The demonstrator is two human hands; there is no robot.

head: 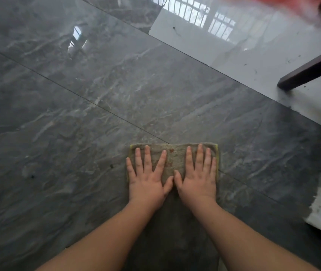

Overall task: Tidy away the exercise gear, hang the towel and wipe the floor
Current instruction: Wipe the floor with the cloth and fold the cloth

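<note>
Both hands are down flat on a folded cloth (173, 159) on the floor (77, 124): left hand (148, 177) with fingers spread wide, right hand (198, 175) fingers straight, closer together, thumbs nearly touching. No real grip, just palms pressing. Cloth's a grubby grey-green rectangle, yellowish edging, rough looking. Floor is glossy dark marbled tile. Far ahead-right of the hands, a dark wooden furniture leg (312, 69) stands on paler tile.
</note>
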